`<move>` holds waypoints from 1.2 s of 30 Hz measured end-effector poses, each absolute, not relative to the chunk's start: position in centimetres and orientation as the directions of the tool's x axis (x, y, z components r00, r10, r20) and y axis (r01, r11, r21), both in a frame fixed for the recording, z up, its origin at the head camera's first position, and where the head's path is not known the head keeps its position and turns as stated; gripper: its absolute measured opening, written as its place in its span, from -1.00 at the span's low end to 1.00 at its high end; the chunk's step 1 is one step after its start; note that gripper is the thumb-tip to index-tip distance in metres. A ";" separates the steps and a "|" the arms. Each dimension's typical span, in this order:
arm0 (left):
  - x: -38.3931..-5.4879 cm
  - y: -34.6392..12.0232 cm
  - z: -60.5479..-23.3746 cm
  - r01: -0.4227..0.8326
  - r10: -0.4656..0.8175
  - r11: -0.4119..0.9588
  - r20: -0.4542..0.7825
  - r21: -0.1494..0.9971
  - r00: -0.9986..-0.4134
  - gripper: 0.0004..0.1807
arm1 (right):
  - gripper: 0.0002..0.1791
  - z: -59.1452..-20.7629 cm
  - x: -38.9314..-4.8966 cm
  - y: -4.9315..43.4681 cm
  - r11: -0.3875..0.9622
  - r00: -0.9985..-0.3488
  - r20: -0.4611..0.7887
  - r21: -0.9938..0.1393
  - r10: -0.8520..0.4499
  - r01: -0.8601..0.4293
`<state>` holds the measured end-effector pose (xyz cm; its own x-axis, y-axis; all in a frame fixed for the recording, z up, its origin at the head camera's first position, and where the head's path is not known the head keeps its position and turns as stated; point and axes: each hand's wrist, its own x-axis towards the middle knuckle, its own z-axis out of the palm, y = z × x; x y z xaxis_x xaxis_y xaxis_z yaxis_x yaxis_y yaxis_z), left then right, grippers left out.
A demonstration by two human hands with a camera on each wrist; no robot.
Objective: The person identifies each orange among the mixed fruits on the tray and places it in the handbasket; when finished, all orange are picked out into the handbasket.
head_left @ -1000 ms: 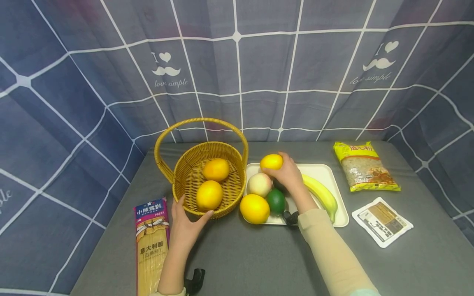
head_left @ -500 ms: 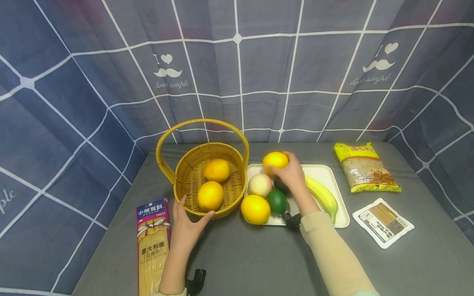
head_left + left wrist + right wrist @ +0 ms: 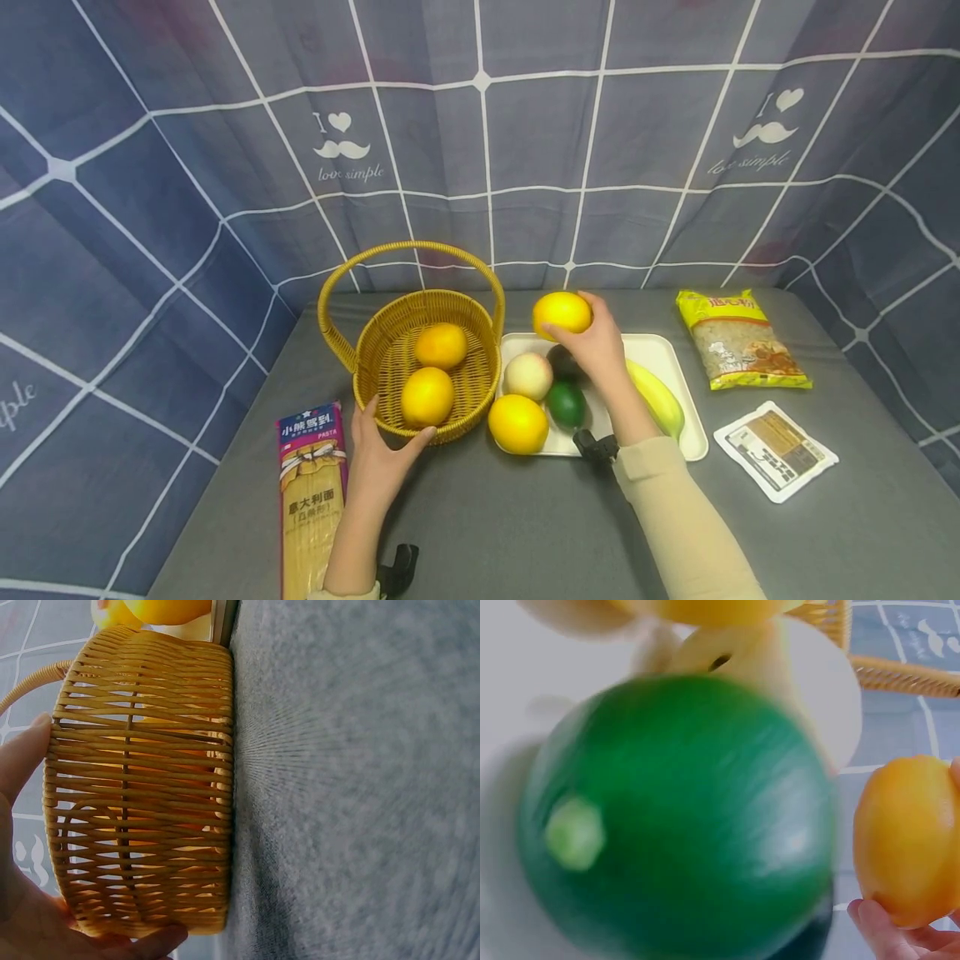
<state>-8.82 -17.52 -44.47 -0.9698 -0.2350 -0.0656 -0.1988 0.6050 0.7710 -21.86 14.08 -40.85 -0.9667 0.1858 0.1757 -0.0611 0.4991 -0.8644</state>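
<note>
My right hand point(image 3: 596, 342) holds an oval yellow fruit point(image 3: 561, 313) between thumb and fingers, above the far edge of the cream tray point(image 3: 699, 450). In the right wrist view the fruit point(image 3: 907, 840) is orange-yellow with a shallow groove. My left hand point(image 3: 375, 462) rests against the near outer wall of the wicker basket point(image 3: 480, 404), its thumb and fingers spread wide along the rim; the left wrist view shows the woven wall point(image 3: 150, 795) close up. Inside the basket lie two yellow fruits, one farther back point(image 3: 440, 347) and one nearer point(image 3: 427, 397).
On the tray are a pale peach point(image 3: 528, 375), a green avocado-like fruit point(image 3: 566, 405), a dark one point(image 3: 562, 362), a yellow fruit point(image 3: 518, 424) and a banana point(image 3: 660, 400). Around stand a pasta pack point(image 3: 312, 500), a yellow food bag point(image 3: 742, 340) and a white packet point(image 3: 776, 451).
My right hand has lifted the yellow fruit up and slightly right from the tray's far left corner, uncovering more of the dark fruit. The left hand stays at the basket.
</note>
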 end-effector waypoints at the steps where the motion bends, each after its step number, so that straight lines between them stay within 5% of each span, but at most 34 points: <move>1: -8.8 -17.5 -44.5 -0.195 -0.235 0.604 -0.062 0.773 -0.970 0.17 | -0.04 -40.6 -21.7 14.0 0.498 -0.967 0.179 -0.865 0.183 -0.066; 19: -9.0 -17.5 -44.6 -0.196 -0.243 0.605 -0.055 0.772 -0.969 0.17 | -0.07 -35.7 -17.6 10.2 0.309 -0.979 0.199 -0.934 0.035 -0.178; 36: -8.9 -17.4 -44.5 -0.177 -0.245 0.606 -0.030 0.776 -0.969 0.15 | -0.09 -37.9 -16.2 1.5 0.326 -0.949 0.242 -0.897 -0.202 -0.298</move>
